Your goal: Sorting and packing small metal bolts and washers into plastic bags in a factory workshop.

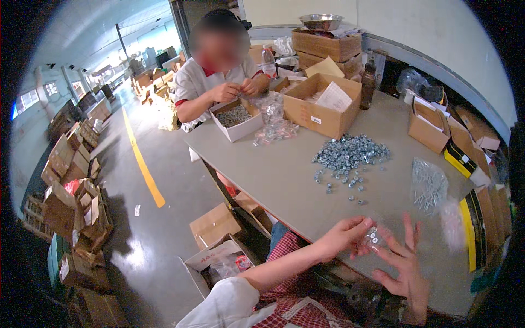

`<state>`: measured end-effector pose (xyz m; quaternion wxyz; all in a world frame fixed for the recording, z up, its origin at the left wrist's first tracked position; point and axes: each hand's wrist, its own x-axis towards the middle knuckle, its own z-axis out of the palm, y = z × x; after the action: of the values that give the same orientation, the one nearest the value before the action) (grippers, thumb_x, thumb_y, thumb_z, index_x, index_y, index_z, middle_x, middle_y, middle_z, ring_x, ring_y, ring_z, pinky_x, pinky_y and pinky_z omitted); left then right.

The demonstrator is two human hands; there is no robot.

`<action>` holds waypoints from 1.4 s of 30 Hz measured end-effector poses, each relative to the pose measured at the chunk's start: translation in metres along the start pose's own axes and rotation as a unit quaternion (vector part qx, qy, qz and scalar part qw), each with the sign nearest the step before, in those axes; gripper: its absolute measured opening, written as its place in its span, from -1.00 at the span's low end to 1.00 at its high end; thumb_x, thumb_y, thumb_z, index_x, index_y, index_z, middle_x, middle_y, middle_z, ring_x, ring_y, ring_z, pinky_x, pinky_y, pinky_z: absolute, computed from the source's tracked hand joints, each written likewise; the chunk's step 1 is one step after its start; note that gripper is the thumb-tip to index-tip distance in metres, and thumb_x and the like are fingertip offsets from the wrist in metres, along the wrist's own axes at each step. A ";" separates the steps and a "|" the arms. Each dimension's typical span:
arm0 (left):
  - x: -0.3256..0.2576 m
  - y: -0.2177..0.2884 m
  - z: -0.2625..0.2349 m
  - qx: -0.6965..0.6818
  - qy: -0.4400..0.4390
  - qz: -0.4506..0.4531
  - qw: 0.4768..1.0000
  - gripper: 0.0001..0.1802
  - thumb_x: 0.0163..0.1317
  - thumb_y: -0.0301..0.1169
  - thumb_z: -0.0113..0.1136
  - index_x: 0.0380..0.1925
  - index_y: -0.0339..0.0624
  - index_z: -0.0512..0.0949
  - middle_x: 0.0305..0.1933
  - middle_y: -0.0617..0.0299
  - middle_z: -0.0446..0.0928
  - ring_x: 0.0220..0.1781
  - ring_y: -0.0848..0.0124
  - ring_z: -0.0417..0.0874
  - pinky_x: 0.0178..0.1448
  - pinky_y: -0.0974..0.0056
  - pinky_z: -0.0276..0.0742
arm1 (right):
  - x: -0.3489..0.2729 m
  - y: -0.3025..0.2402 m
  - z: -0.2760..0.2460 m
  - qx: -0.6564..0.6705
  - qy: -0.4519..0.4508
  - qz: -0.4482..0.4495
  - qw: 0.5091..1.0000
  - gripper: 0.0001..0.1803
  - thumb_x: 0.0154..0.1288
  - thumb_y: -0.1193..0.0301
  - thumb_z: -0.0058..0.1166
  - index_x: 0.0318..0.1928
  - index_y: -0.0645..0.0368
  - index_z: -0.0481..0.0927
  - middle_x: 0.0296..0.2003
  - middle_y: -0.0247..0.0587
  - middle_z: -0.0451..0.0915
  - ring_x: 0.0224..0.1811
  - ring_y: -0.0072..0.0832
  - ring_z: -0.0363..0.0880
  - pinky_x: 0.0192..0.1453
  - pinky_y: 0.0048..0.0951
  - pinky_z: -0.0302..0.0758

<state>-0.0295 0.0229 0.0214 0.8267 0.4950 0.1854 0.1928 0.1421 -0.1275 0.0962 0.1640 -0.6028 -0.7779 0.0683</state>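
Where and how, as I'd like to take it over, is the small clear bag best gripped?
Probably by pinching the far edge of the small clear bag, coming from across the table. The left hand has its left side, the right hand is at its right, and the thin plastic looks easy to pinch beyond the small metal pieces.

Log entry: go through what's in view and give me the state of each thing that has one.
Left hand: pinching the small clear bag
Small clear bag: held up, a few metal pieces inside
Right hand: fingers spread, at the bag
Metal pieces: loose, heaped
Bag of screws: lying down, filled
White box: open, filled
Cardboard box: open
Dark bottle: upright
Metal bowl: upright
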 end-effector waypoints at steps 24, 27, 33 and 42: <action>-0.039 -0.017 -0.020 0.656 0.146 0.334 0.662 -0.52 -0.13 -0.42 0.30 -0.12 -0.23 0.46 -0.16 0.07 0.53 -0.06 0.12 0.54 0.13 0.07 0.37 | 0.028 -0.022 0.046 0.059 -0.016 -0.076 0.995 -0.50 0.22 0.14 0.21 0.09 0.15 0.60 0.23 -0.03 0.50 0.49 0.17 0.09 0.52 0.39 -0.47; -0.053 -0.019 -0.036 0.618 0.209 0.348 0.673 -0.62 -0.02 -0.37 0.37 -0.19 -0.19 0.47 -0.29 0.13 0.53 -0.18 0.12 0.54 0.00 0.09 0.39 | 0.048 -0.019 0.036 0.166 0.015 -0.061 0.984 -0.55 0.30 0.23 0.15 0.13 0.18 0.57 0.23 0.03 0.49 0.43 -0.08 0.27 0.51 0.41 -0.39; -0.101 -0.024 -0.040 0.524 0.268 0.287 0.756 -0.46 0.01 -0.32 0.47 -0.02 -0.22 0.47 -0.19 0.04 0.51 -0.16 0.05 0.53 -0.01 0.07 0.45 | 0.081 0.015 0.105 -0.073 0.011 -0.097 0.992 -0.24 0.35 -0.05 0.04 0.40 0.15 0.29 0.45 0.08 0.15 0.54 0.03 0.01 0.50 0.43 -0.38; -0.122 -0.112 -0.030 0.519 0.118 0.150 0.833 -0.65 0.12 -0.32 0.35 -0.12 -0.20 0.54 -0.20 0.02 0.57 -0.09 0.00 0.57 0.02 0.03 0.50 | 0.133 0.075 0.131 -0.203 0.039 -0.074 0.976 -0.11 0.37 -0.26 -0.21 0.46 0.14 0.17 0.49 -0.01 0.09 0.57 0.06 -0.12 0.49 0.46 -0.39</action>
<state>-0.1337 -0.0649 -0.0778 0.3807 0.8467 0.2783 0.2465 0.1370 0.0321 -0.0263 0.0729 -0.5665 -0.8109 -0.1273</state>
